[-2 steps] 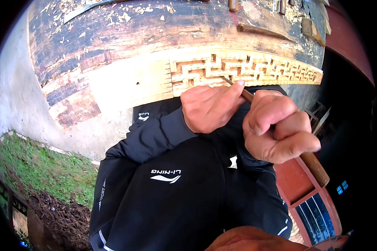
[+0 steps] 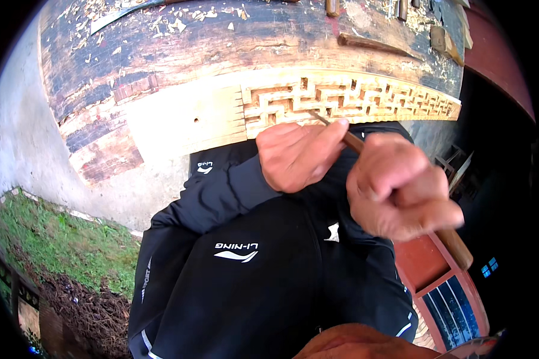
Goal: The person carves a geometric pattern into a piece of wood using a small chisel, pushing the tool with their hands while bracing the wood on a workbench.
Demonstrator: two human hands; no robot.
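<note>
Diagonally, a slim carving chisel (image 2: 353,142) crosses the near side of a pale lattice-carved board (image 2: 317,90), its narrow tip pointing away from the person and to the left, over the recessed fretwork; whether it touches the wood is too fine to tell. Laid crosswise on the counter (image 2: 251,51), the board is just beyond the fingers, its long axis running left to right, plain at the left end and cut in stepped relief toward the narrowing right end. Nearer of the two is the left hand (image 2: 299,155), at the board's near edge, fingers folded and pressed against the chisel's shaft. Behind it and to the right, the right hand (image 2: 401,185), slightly blurred, has its fingers curled around the handle. A rounded wooden butt (image 2: 458,251) emerges beyond that fist; the grip hides whether it belongs to the same tool. Past the board, pale wood chips (image 2: 176,25) litter the dark, worn counter near a long wooden bar (image 2: 380,45), while grass (image 2: 60,233) shows at lower left.
</note>
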